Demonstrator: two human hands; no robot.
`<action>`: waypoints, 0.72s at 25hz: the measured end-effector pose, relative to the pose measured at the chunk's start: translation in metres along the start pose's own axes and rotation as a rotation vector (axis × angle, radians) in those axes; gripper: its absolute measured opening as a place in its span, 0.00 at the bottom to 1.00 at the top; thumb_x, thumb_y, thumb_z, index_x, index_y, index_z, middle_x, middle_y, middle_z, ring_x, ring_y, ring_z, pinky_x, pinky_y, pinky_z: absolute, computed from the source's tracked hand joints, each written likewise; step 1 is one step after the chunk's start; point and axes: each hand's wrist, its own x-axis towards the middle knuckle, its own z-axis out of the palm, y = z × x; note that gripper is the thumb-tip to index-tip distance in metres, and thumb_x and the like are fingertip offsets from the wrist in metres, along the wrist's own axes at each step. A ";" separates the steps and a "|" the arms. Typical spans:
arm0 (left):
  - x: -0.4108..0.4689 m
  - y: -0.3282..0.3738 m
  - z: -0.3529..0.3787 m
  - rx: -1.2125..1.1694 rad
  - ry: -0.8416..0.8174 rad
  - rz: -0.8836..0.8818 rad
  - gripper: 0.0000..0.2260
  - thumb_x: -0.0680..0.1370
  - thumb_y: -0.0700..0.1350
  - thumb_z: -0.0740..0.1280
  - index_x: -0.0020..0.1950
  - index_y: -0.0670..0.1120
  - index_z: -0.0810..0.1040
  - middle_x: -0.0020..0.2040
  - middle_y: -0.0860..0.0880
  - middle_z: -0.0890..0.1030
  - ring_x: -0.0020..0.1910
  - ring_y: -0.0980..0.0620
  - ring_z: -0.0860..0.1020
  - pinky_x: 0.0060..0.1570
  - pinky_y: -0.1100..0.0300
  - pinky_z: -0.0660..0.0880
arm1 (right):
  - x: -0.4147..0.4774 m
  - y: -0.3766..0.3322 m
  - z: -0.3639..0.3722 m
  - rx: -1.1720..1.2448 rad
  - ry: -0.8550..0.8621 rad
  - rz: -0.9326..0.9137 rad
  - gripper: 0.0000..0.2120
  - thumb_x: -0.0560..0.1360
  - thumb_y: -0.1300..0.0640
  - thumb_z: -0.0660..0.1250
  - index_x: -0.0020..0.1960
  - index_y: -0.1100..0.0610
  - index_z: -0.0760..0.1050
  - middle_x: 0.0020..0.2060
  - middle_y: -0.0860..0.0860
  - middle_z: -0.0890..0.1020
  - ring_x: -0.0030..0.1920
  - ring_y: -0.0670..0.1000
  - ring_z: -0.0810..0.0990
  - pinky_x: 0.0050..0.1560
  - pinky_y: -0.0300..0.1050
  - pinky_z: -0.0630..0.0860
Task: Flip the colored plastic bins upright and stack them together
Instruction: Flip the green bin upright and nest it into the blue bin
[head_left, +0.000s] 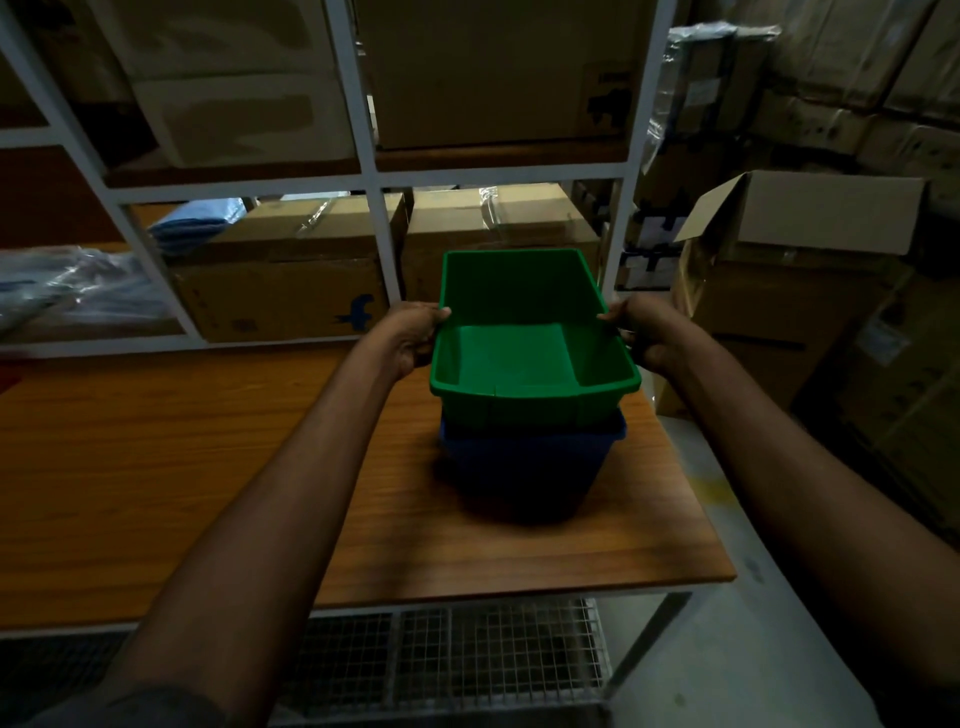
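Shows green bin (524, 358), upright, nested partway into blue bin (524, 457) near right end of wooden table (156, 467). Left hand (413, 338) and right hand (636, 332) clamped on opposite side rims, likely for level, square seating.

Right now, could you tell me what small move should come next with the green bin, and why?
Probably press the green bin straight down. The left hand and right hand grip its side rims, and it sits upright but high in the blue bin.
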 end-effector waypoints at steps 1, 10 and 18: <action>0.002 -0.003 0.001 0.006 0.003 -0.019 0.11 0.84 0.39 0.62 0.66 0.43 0.75 0.49 0.46 0.81 0.45 0.50 0.81 0.51 0.51 0.80 | 0.002 0.004 -0.001 -0.006 0.010 0.003 0.17 0.81 0.67 0.57 0.67 0.60 0.74 0.46 0.54 0.79 0.40 0.50 0.76 0.70 0.54 0.72; 0.002 -0.037 0.002 0.014 0.033 -0.025 0.18 0.84 0.36 0.60 0.73 0.46 0.73 0.67 0.47 0.77 0.65 0.50 0.76 0.64 0.48 0.75 | -0.007 0.027 -0.006 -0.091 0.044 -0.020 0.17 0.81 0.67 0.60 0.67 0.59 0.76 0.60 0.53 0.80 0.49 0.47 0.78 0.39 0.43 0.73; -0.047 -0.048 0.001 0.005 0.202 0.284 0.17 0.81 0.39 0.66 0.70 0.49 0.75 0.61 0.53 0.78 0.59 0.55 0.76 0.45 0.63 0.74 | -0.033 0.050 0.002 -0.362 0.274 -0.495 0.19 0.76 0.64 0.67 0.65 0.52 0.78 0.61 0.49 0.81 0.60 0.49 0.80 0.59 0.49 0.80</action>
